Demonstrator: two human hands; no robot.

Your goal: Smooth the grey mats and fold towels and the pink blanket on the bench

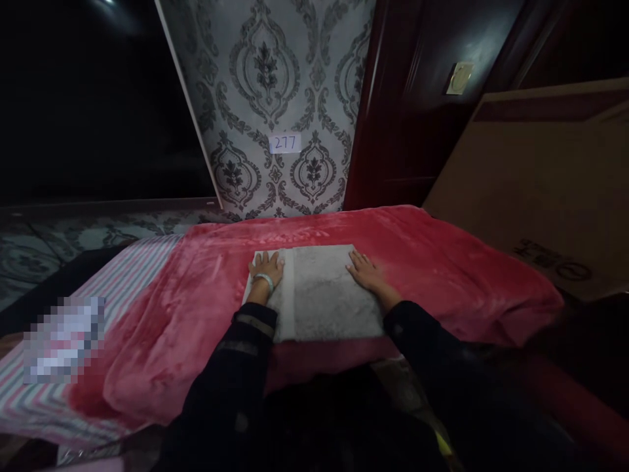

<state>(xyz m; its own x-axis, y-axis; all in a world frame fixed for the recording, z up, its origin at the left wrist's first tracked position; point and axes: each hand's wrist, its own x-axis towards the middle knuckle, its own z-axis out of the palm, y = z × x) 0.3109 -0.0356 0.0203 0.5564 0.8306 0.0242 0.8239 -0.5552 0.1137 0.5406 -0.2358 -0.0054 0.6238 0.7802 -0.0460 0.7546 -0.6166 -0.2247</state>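
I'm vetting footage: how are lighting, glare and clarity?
Head view: dim, the dark left sleeve merging into shadow; head view: glare spot high on the black screen, sheen on the dark-red panel; head view: pixel blocks over part of the striped cloth.

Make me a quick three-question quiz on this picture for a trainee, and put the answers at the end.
1. Which wrist wears the bracelet?
2. True or false: the grey panel lies on the red blanket.
3. What number is on the tag on the wall? A) 217 B) 277 C) 722

Key:
1. That of the left hand.
2. True.
3. B.
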